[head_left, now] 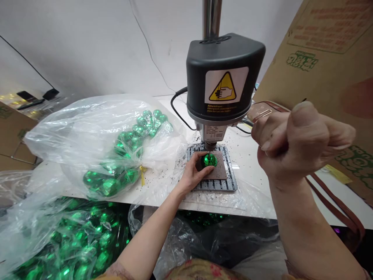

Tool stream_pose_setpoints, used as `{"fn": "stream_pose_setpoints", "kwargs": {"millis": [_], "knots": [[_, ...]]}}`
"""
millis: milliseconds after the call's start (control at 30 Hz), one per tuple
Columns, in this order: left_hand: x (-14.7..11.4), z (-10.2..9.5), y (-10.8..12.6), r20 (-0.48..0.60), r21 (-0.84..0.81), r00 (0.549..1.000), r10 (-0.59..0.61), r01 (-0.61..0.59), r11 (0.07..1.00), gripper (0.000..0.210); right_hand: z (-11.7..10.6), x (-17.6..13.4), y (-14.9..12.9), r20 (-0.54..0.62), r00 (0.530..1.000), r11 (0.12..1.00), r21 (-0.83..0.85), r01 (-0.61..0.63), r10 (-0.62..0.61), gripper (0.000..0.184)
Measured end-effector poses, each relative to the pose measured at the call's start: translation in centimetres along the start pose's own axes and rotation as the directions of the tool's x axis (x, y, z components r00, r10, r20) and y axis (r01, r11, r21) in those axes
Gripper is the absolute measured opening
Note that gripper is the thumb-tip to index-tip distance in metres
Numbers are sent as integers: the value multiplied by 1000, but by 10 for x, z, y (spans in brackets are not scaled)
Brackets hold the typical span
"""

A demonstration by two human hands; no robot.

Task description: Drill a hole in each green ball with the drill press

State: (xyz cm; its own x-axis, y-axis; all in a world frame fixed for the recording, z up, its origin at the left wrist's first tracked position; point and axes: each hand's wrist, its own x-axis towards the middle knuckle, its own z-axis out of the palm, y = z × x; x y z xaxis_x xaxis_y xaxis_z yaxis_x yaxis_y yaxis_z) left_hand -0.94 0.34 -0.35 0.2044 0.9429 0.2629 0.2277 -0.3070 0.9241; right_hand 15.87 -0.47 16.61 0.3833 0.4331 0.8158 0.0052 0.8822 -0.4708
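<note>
- Steadying green ball (213,160) under drill press (225,74): left hand (192,172), thumb and fingers curved round it.
- Ball sits on brown board (222,171).
- Right hand (300,142) raised, fisted; cannot tell whether it grips anything.

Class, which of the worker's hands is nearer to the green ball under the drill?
Left. The left hand holds the green ball; the right hand, a raised fist, is off to the ball's right.
</note>
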Motion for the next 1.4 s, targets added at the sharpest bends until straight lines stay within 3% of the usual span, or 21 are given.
{"fn": "stream_pose_setpoints", "kwargs": {"millis": [333,533,967,1133,1233,1300,1400], "knots": [[0,0,0,12,-28,1000,-8,8,1000,47,-15,-10,6,138,989,998,-5,59,-58,43],[0,-1,-1,9,-27,1000,-8,8,1000,46,-18,-12,9,219,959,984,65,167,-177,42],[-1,0,1,-10,-59,1000,-23,23,998,48,-30,-26,23,323,903,959,127,254,-282,33],[-1,1,2,-26,-41,999,-32,31,999,48,-18,-15,9,237,960,989,44,140,-147,36],[1,2,7,-41,-44,998,-39,37,998,46,-2,6,-3,7,998,998,3,-55,55,42],[-2,2,12,-83,-41,996,-43,39,998,44,6,20,-7,13,992,991,37,-127,126,43],[-21,3,18,-238,57,971,-19,33,998,42,9,32,-7,71,983,983,60,-175,170,41]]}}
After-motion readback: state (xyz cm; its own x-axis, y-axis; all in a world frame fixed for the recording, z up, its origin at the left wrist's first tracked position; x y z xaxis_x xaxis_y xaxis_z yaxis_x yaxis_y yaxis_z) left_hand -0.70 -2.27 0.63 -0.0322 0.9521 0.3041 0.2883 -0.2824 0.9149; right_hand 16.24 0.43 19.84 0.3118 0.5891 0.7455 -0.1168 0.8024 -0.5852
